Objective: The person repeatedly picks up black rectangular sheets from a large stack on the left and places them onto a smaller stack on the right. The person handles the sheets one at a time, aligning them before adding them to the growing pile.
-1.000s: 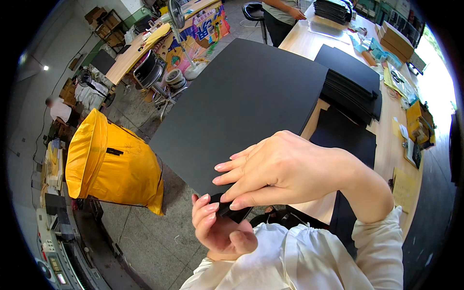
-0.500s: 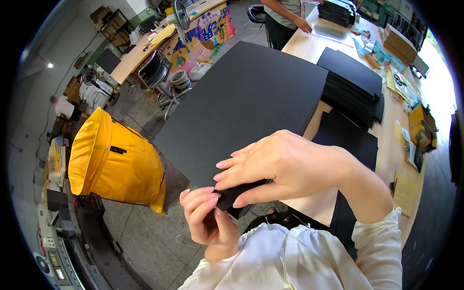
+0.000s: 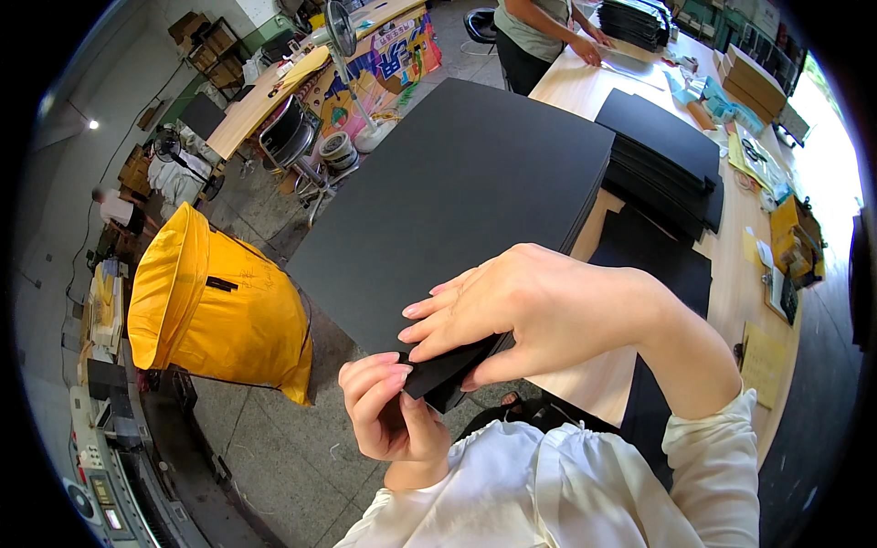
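I see a long wooden tabletop (image 3: 731, 292) running from about one o'clock down to four o'clock. Across its near edge lies a big black sheet (image 3: 457, 201), filling the middle of the view and overhanging the floor toward nine o'clock. A stack of black sheets (image 3: 662, 160) sits on the tabletop at two o'clock, just beside the big one. At eight o'clock a yellow bag (image 3: 219, 310) stands open on the concrete floor. At twelve o'clock another person (image 3: 539, 32) leans over the far end of the tabletop.

My right hand (image 3: 539, 315) lies flat over the sheet's near corner, fingers together and stretched toward nine o'clock, thumb tucked under the edge so the corner is pinched. My left hand (image 3: 388, 411) is directly beneath it at six o'clock, fingers curled and closed on the corner's tip from below, touching the right hand.
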Demonstrator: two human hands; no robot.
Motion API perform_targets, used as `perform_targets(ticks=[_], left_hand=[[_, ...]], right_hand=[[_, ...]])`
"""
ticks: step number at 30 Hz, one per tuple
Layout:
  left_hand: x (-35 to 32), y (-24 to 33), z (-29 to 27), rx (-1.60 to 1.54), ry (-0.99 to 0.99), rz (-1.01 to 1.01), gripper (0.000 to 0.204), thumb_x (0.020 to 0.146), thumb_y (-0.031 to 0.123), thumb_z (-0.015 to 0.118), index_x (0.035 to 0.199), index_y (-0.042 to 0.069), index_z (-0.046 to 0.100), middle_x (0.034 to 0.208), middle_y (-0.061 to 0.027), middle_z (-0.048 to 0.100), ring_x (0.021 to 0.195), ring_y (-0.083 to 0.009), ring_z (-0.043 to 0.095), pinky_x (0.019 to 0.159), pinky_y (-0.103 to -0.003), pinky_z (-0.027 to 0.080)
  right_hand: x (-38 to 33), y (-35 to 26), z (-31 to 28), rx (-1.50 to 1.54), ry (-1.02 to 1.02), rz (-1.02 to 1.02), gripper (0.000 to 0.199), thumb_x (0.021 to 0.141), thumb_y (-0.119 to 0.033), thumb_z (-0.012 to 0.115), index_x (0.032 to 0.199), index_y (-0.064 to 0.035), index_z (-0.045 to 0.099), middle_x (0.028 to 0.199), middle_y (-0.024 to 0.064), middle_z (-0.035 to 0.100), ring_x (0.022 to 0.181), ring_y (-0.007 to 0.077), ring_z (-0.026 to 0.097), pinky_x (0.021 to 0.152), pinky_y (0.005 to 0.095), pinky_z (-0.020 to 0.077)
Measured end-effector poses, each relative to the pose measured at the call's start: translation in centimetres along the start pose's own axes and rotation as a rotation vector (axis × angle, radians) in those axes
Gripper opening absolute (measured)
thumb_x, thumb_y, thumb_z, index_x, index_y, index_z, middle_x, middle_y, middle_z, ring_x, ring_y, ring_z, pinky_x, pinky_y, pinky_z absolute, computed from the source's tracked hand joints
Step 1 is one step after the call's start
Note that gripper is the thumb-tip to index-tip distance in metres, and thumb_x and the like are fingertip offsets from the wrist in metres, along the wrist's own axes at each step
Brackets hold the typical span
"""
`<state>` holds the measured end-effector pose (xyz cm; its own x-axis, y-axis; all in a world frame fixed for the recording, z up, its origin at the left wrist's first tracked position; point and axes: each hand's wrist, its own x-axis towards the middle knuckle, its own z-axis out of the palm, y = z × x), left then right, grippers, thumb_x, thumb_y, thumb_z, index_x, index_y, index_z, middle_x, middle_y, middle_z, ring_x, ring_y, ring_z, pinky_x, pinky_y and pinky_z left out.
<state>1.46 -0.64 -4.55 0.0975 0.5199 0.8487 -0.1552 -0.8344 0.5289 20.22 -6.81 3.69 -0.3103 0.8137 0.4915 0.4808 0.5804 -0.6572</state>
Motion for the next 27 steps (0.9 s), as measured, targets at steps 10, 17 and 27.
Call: perform_targets(ticks=[10,17,27], left_hand=[[0.1,0.2,-0.2,-0.026,-0.021,0.002,0.015,0.088,0.018,0.063,0.095,0.005,0.059,0.092,-0.0088,0.061,0.086,-0.0269,0.058,0.08,-0.04,0.043],[0.0,-0.3,-0.1,0.011,-0.018,0.1,0.023,0.086,0.023,0.066,0.1,0.004,0.061,0.094,-0.0105,0.062,0.089,-0.028,0.059,0.083,-0.043,0.041],[0.0,0.3,0.4,0.012,0.048,0.031,0.019,0.088,0.02,0.065,0.093,0.002,0.061,0.091,-0.0114,0.061,0.089,-0.0301,0.059,0.081,-0.042,0.048]], right_hand=[[0.1,0.2,-0.4,0.066,-0.044,0.018,0.031,0.078,-0.015,0.072,0.106,-0.0002,0.069,0.108,0.0172,0.069,0.116,0.0312,0.06,0.092,0.0375,0.0509],[0.1,0.1,-0.6,0.046,-0.085,0.0,0.035,0.081,-0.014,0.074,0.113,0.0,0.067,0.115,0.0153,0.067,0.114,0.0318,0.061,0.1,0.0412,0.0481],[-0.4,-0.1,0.7,-0.234,0.114,-0.142,0.031,0.078,-0.016,0.068,0.105,-0.0019,0.069,0.109,0.0162,0.069,0.109,0.0305,0.064,0.093,0.0381,0.0511]])
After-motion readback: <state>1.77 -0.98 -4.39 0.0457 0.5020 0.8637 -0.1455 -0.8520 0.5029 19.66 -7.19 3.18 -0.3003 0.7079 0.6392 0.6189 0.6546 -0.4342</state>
